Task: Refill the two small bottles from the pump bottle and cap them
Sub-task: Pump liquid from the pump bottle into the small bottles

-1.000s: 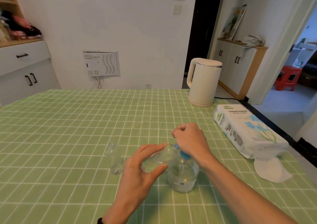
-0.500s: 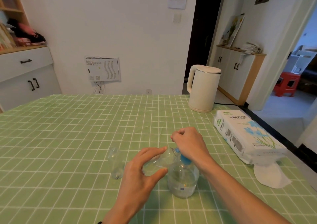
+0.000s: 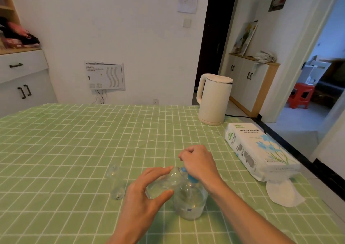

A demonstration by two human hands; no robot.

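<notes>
The left hand [image 3: 143,200] grips one small bottle [image 3: 164,183] between thumb and curled fingers, tilted with its mouth at the blue nozzle of the pump bottle [image 3: 190,200], which stands toward the near edge of the table [image 3: 74,141]. The right hand [image 3: 199,163] is curled over the pump head. Short, full presses with the mouth snug to the spout should avoid drips. The second small bottle [image 3: 115,184] stands just left, easily knocked; the kettle [image 3: 214,98] and tissue pack [image 3: 257,148] sit well apart on the right
</notes>
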